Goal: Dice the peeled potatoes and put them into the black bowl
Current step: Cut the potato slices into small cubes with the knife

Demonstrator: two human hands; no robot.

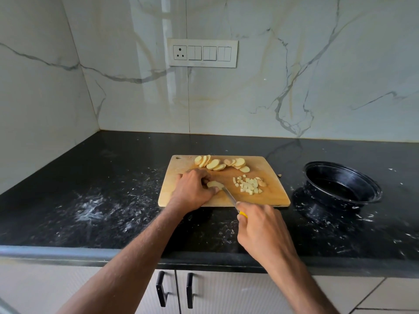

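Seen from the head camera, a person stood dicing potato at a black table (95, 200) against a marble wall. The left hand (192, 189) curled over a stack of potato slices (214, 184) near the middle of a wooden cutting board (274, 196), pinning it down, while the right hand (260, 232) gripped the yellow handle of a knife (229, 196) whose blade met the stack's right edge. A small heap of diced cubes (249, 188) lay just right of the blade, and a row of uncut slices (221, 164) fanned along the board's far edge. The black bowl (340, 184) sat well apart to the right, apparently with no potato inside. The work looked to be mid-dicing, with most slices waiting. The next cut appeared to call for fingertips tucked clear of the blade; the cubes would later need carrying across to the bowl.
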